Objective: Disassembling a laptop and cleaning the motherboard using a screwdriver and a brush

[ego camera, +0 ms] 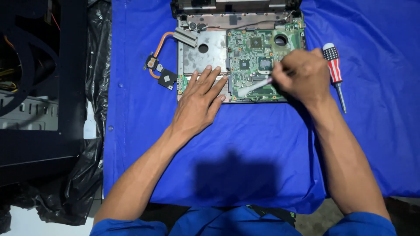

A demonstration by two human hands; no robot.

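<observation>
Left hand: left hand [199,102] flat, fingers spread, pressing opened laptop base [203,57].
Right hand: right hand [302,74] gripping thin white brush [253,87]; bristles touch green circuit board [256,57].
Surroundings: copper-pipe heatsink [162,72] left; striped-handle screwdriver [334,72] right; blue cloth [245,144] beneath.

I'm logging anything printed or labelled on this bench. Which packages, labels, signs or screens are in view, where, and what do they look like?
No packages, signs or screens show.
Screwdriver: right of the right hand, on the blue cloth; its handle bears a printed pattern of red and white stripes with a dark starred patch.
Chips on the green board: any markings are too small to make out.
</observation>
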